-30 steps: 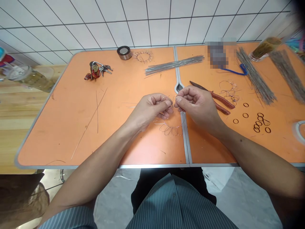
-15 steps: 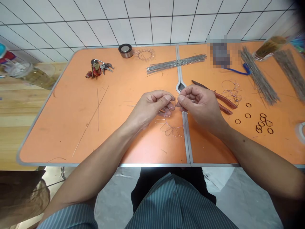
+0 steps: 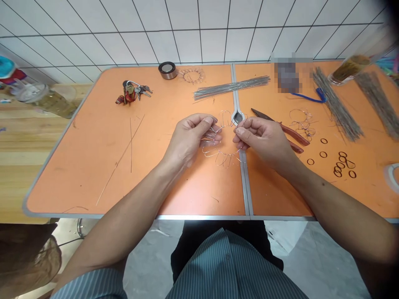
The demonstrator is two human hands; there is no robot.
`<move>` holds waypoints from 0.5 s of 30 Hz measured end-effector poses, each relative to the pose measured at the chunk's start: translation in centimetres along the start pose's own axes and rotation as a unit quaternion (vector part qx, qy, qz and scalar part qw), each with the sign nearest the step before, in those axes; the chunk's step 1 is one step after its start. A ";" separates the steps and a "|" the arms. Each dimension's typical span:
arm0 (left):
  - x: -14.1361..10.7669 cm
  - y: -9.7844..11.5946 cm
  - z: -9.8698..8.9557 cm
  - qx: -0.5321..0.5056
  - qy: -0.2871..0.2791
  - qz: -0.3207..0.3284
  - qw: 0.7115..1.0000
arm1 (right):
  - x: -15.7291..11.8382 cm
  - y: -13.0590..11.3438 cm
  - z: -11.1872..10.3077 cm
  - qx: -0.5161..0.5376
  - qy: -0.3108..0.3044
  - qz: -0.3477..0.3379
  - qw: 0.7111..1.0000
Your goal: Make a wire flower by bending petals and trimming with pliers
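A thin wire ring with looped petals [image 3: 225, 159] hangs between my hands over the middle of the orange table [image 3: 205, 199]. My left hand [image 3: 195, 135] pinches its left side between thumb and forefinger, the other fingers lying behind the wire. On the opposite side my right hand [image 3: 258, 135] grips the ring with thumb and fingertips. Just behind the right hand lie pliers with red handles [image 3: 294, 135], partly covered by it.
Straight wires [image 3: 232, 87] lie at the back, near a tape roll [image 3: 167, 69], keys [image 3: 134, 91] and another wire ring [image 3: 191, 76]. To the right are wire bundles [image 3: 339, 106], small dark rings [image 3: 341, 164] and a glass [image 3: 349, 69].
My hands have moved slightly apart, the left one leftward. More of the wire ring's upper loops now show between them. The view has shifted a little.
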State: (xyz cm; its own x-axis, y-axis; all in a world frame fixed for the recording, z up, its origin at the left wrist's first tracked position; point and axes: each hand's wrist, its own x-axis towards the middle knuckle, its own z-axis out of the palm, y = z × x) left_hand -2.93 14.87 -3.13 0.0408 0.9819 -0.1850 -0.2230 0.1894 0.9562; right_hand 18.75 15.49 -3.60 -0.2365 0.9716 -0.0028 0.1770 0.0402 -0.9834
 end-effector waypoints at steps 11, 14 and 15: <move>-0.3 -0.5 0.2 0.025 -0.073 -0.001 0.997 | -0.1 -0.1 0.1 0.035 -0.060 0.025 0.997; -0.4 -0.6 0.3 0.020 -0.067 0.006 0.997 | 0.0 0.0 0.1 0.043 -0.061 0.031 0.997; -0.4 -0.6 0.3 0.023 -0.066 0.006 0.998 | 0.1 -0.1 0.2 0.039 -0.051 0.030 0.997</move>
State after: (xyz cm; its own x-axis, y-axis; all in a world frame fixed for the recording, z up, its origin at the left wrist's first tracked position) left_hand -2.49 14.36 -3.54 0.1666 0.9753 -0.1448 -0.1802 0.1745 0.9680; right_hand 18.56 15.50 -3.55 -0.3245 0.9428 -0.0756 0.1186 -0.0388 -0.9922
